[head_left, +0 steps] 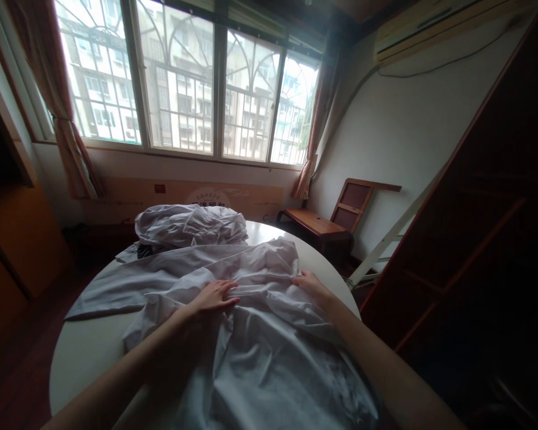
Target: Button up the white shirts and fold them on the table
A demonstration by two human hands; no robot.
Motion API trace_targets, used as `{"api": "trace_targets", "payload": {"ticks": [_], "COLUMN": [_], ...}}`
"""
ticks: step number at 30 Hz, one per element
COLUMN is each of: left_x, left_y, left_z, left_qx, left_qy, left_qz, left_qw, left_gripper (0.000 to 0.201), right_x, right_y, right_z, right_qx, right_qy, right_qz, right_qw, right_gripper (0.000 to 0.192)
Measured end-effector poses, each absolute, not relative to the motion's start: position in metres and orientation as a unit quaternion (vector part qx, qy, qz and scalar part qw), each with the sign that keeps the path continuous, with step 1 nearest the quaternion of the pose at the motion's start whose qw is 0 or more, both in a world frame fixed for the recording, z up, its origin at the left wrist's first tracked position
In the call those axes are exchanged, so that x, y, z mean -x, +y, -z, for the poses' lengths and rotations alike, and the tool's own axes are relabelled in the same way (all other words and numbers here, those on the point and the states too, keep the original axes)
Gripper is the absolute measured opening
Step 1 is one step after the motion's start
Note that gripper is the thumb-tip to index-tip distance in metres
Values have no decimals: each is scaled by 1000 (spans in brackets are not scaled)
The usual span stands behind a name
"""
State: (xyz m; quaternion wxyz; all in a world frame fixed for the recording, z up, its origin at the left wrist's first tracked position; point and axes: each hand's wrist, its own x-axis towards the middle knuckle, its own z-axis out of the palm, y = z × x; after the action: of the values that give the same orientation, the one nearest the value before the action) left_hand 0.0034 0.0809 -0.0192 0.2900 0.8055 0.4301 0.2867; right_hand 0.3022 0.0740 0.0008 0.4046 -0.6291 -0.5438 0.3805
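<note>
A wrinkled white garment spreads across a round white table and hangs over the near edge toward me. One long sleeve-like part stretches out to the left. My left hand lies on the garment's middle, fingers spread over the folds. At the garment's right edge, my right hand has its fingers closed on the cloth. Behind them sits a bunched pile of similar white cloth, with a small dark striped piece showing under its left side.
Beyond the table stand a low wooden bench and a wooden frame with dark panels. A white ladder-like frame leans at the right, beside a large dark wooden structure. An orange cabinet is at the left.
</note>
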Motion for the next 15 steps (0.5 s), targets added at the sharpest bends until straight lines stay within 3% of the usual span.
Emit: {"api": "trace_targets", "payload": {"ticks": [3, 6, 10, 15], "left_x": [-6, -12, -12, -6], "left_y": [90, 95, 96, 105], "left_z": [1, -16, -31, -34], "left_qx": [-676, -597, -631, -737], "left_qy": [453, 464, 368, 379], "left_qz": [-364, -413, -376, -278], "left_qw": [453, 508, 570, 486], "left_gripper": [64, 75, 62, 35], "right_x": [-270, -232, -192, -192], "right_y": [67, 53, 25, 10], "right_z": [-18, -32, -43, -43], "right_qx": [587, 562, 467, 309], "right_qy": [-557, -659, -795, -827], "right_qz": [-405, -312, -254, -397], "right_qw": [426, 390, 293, 252], "right_gripper": [32, 34, 24, 22]}}
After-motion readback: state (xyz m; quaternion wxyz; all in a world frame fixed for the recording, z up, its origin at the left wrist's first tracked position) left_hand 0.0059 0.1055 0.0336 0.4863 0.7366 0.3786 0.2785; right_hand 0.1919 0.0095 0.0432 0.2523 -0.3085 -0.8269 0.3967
